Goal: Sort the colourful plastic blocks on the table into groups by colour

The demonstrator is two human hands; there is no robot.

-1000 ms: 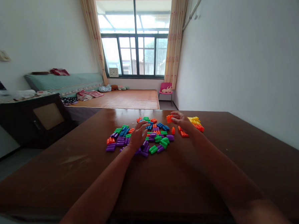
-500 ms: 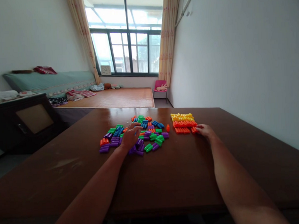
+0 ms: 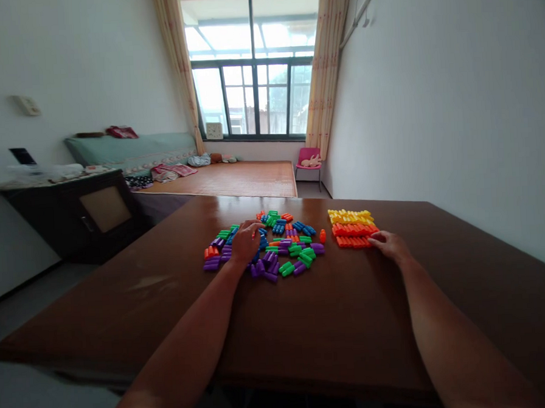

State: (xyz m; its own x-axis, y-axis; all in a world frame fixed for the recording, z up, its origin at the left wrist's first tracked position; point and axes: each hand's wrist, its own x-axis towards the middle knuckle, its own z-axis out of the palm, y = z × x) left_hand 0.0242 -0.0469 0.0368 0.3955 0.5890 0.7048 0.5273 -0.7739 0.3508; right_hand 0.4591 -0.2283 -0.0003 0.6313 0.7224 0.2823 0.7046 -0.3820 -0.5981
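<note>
One orange block (image 3: 366,242) has joined its row (image 3: 347,242), centre right, right hand (image 3: 380,240) pinching it; left hand (image 3: 246,241), can't tell its grip.

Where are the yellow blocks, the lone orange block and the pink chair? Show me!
Yellow blocks (image 3: 350,216), head view: middle of the group.
Lone orange block (image 3: 323,236), head view: middle of its side.
Pink chair (image 3: 308,152), head view: its backrest.

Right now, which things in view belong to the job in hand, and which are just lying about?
In the job:
mixed coloured pieces, at the left hand
orange rows, at the right hand
yellow rows, behind the orange
lone orange piece, beside the rows

Lying about:
square clock
pink chair
soft toy on it
</note>
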